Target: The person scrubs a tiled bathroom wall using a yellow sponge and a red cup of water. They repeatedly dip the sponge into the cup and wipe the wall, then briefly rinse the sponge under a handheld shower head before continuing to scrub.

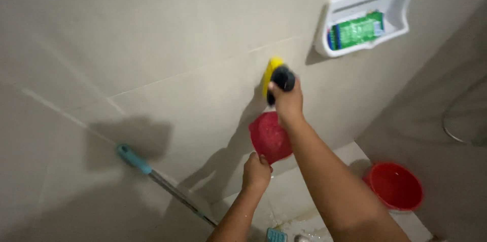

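**Brush on the wall, red scoop held beneath**

The yellow brush (272, 72) looks stiff and light, a hard plastic body with a dark grip on its back; wet, it would likely be slippery, so the dark grip is the sensible place to hold it. The right hand (287, 101) is closed around that grip and presses the brush flat against the tiled wall (167, 34), straight ahead of the hand at arm's reach.

Just below the right hand, the left hand (256, 172) is curled shut on the lower edge of a red scoop (269, 137), a thin plastic bowl that seems light and somewhat flexible; if it holds water it would be heavier and apt to spill when tilted. The fingers pinch its rim.

Up and to the right of the right hand, a white soap holder (366, 15) sits in the wall with a green packet (358, 30) inside. Below and to the right of both hands stands a red bucket (395, 186) on the floor. Left of the left hand, a mop handle (161, 179) with a teal grip leans against the wall.
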